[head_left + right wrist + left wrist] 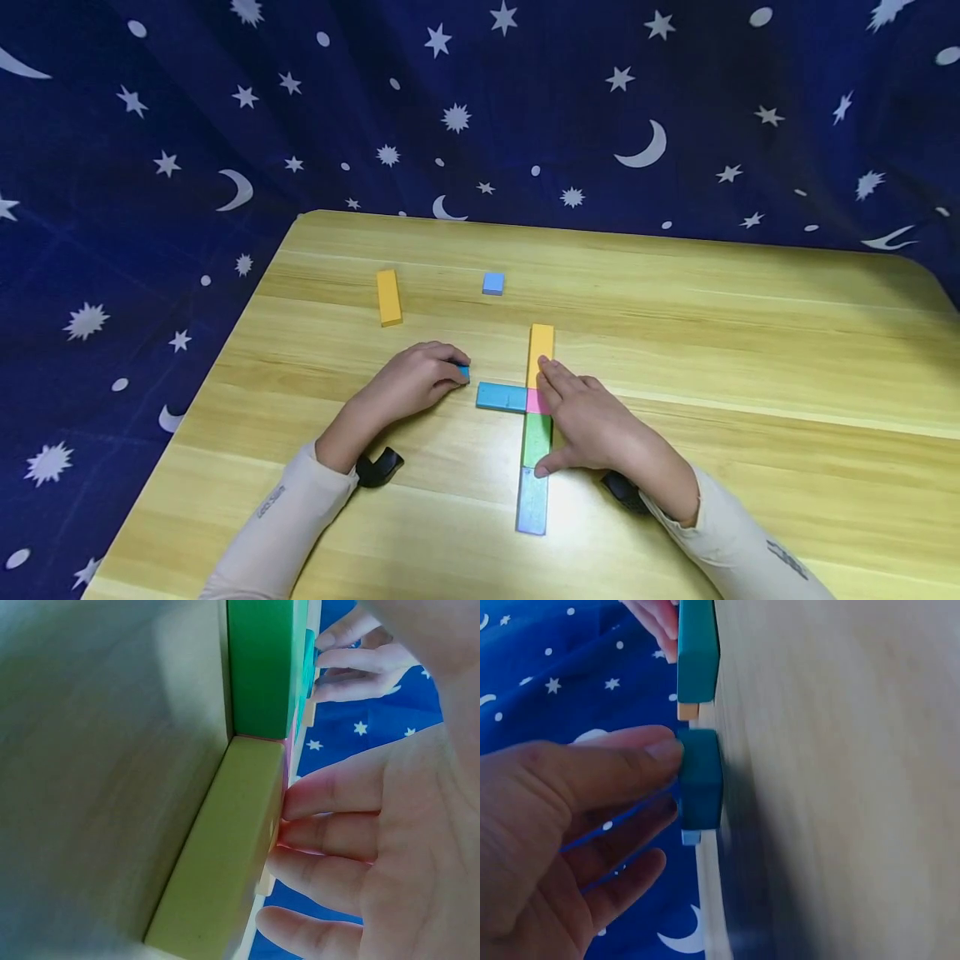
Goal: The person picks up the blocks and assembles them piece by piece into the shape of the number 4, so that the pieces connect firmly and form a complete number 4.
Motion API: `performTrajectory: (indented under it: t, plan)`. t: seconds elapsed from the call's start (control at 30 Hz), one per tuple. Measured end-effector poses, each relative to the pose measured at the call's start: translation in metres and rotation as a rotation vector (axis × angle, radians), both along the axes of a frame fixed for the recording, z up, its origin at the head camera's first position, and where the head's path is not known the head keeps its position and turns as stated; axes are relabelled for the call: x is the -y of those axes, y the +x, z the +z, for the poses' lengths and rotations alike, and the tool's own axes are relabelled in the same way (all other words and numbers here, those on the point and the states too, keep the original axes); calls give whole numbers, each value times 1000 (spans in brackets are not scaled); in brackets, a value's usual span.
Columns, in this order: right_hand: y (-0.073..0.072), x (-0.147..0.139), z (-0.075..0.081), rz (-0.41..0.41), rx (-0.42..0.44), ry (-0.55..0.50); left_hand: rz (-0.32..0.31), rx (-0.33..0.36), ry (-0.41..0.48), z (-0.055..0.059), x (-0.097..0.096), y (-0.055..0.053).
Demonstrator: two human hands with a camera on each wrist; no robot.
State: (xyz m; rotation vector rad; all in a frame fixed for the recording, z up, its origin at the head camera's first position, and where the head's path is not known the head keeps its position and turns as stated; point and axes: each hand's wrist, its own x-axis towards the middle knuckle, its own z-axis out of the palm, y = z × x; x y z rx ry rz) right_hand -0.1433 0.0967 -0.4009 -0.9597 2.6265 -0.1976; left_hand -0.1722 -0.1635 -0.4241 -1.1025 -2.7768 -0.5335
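My left hand (416,379) pinches a small blue block (701,780) between thumb and fingers, just left of a longer blue block (501,397). That longer block lies sideways against a pink block (536,402). The pink block sits in an upright row: an orange block (542,350) above it, a green block (537,440) and a light blue block (532,504) below. My right hand (596,421) rests on the row with straight fingers. Its fingertips touch the orange and pink blocks, and the thumb lies near where the green and light blue blocks meet.
Another orange block (388,297) lies apart at the upper left of the wooden table (712,333). A small light blue block (492,283) lies farther back. Behind the table's far edge hangs a dark blue cloth (525,108) with stars and moons.
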Motion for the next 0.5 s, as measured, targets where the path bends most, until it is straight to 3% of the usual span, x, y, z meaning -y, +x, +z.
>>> performTrajectory:
  t: [0.23, 0.5]
  plan:
    - [0, 1, 0, -2, 4, 3, 87, 79, -44, 3, 1, 2]
    - [0, 1, 0, -2, -5, 4, 41, 152, -71, 4, -1, 3]
